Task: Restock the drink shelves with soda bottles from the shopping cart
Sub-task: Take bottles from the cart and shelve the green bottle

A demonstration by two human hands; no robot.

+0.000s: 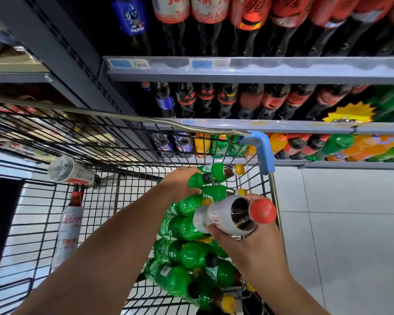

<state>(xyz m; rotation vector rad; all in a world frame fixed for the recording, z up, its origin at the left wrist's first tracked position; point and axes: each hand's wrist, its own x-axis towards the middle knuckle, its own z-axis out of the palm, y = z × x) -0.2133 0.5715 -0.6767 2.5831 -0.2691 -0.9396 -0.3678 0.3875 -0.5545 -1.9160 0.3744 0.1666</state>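
Note:
A wire shopping cart (127, 155) stands against the drink shelves (259, 75). Several green soda bottles (187, 253) lie piled along its right side. My left hand (182, 183) reaches down into the pile and grips a green bottle with a black cap (198, 179). My right hand (243, 242) holds a silver-labelled cola bottle with a red cap (225, 218) above the pile, cap pointing towards me. Two more silver-labelled cola bottles (68, 230) lie at the cart's left side.
The shelves hold rows of dark cola bottles (255, 98) with red and blue labels, and orange and green bottles (359, 146) on the lowest level. A blue cart corner guard (263, 148) stands near the shelf edge. Pale tiled floor (346, 235) lies to the right.

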